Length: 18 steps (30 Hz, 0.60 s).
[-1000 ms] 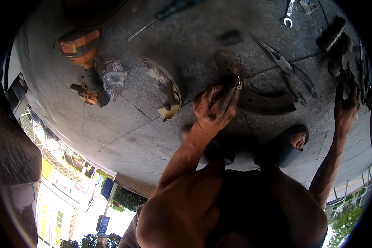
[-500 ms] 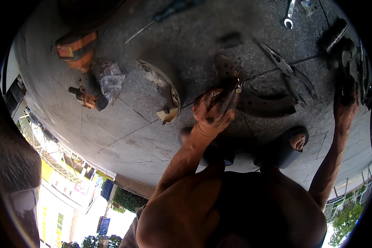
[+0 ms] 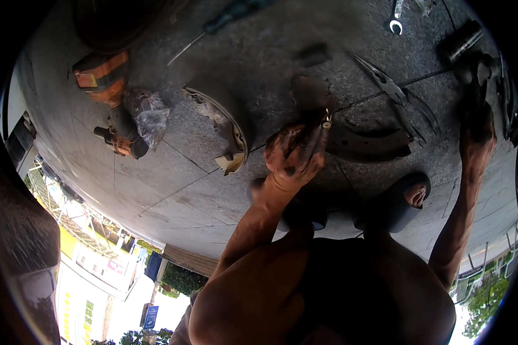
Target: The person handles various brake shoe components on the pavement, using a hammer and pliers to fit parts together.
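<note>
My left hand (image 3: 293,156), blackened with grease, is closed at the centre. Its fingertips pinch a small brass-coloured pin (image 3: 327,123) against a dark metal plate (image 3: 312,92). A curved dark brake shoe (image 3: 369,146) lies just right of these fingers; whether the plate joins it is hidden. Far to the right, my right hand (image 3: 479,129) is closed around a dark metal tool (image 3: 476,77), its kind lost in shadow. Left of my left hand, another brake shoe (image 3: 239,123) rests on its edge on the paving.
Long-nose pliers (image 3: 396,92) lie between my hands. An orange cordless power tool (image 3: 106,80) and a crumpled clear plastic bag (image 3: 154,121) are at left. Farther off are a screwdriver (image 3: 218,24), a wrench (image 3: 396,26) and a dark metal cylinder (image 3: 465,41). My sandalled feet (image 3: 397,201) are close by.
My right hand and its dark tool have shifted slightly left and nearer. My left hand keeps its pinch on the pin. The whole view has drifted a little.
</note>
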Available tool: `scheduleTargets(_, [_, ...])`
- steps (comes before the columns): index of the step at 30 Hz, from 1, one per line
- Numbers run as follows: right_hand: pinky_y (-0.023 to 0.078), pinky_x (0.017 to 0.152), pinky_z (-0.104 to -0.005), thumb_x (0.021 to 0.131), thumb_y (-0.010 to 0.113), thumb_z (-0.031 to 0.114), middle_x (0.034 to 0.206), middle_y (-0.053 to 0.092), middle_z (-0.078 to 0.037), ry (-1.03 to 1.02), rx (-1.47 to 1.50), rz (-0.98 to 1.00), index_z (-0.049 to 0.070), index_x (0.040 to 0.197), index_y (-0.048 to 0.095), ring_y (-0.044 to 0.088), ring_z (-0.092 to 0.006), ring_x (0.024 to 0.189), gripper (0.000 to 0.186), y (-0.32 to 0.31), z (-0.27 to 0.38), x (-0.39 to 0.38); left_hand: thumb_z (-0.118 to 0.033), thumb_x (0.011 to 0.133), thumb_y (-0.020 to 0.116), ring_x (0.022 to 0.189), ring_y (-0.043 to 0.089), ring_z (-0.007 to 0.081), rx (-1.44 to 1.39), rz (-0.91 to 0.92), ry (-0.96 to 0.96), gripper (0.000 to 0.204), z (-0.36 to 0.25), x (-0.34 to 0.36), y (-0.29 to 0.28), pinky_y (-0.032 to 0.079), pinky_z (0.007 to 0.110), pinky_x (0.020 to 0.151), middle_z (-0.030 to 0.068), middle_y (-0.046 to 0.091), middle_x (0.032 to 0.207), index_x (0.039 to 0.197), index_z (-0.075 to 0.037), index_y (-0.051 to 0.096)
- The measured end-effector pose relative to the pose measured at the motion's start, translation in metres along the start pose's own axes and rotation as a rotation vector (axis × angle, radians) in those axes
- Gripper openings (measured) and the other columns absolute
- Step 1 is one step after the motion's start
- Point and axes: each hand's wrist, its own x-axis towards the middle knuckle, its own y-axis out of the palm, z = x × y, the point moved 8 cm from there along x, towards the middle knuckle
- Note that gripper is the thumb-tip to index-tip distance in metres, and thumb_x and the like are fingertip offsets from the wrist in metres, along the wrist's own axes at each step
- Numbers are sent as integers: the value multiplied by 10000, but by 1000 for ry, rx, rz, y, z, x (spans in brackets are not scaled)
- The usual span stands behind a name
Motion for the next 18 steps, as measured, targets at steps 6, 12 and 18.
scheduleTargets(6, [508, 817, -350, 941, 679, 262, 1113, 704, -171, 8, 171, 8, 49, 1220, 636, 689, -294, 1011, 353, 5, -6, -14, 17, 731, 751, 800, 654, 190, -60, -17, -54, 215, 10, -8, -1, 532, 251, 666, -11, 701, 1004, 912, -100, 751])
scheduleTargets(12, [401, 597, -241, 965, 670, 296, 851, 617, -15, -88, 626, 152, -36, 1248, 594, 520, -83, 683, 443, -39, 53, -68, -22, 668, 714, 929, 667, 228, -82, -36, 37, 353, 9, -22, 4, 580, 319, 706, 56, 685, 1068, 1016, -83, 733])
scheduleTargets(18, [448, 663, -305, 1001, 573, 316, 917, 630, -106, -584, 693, 291, -26, 1093, 609, 594, -197, 770, 356, -68, 131, -121, -42, 637, 721, 883, 681, 218, -52, -140, 61, 419, 11, -27, 8, 576, 338, 725, 71, 670, 1051, 1055, -73, 723])
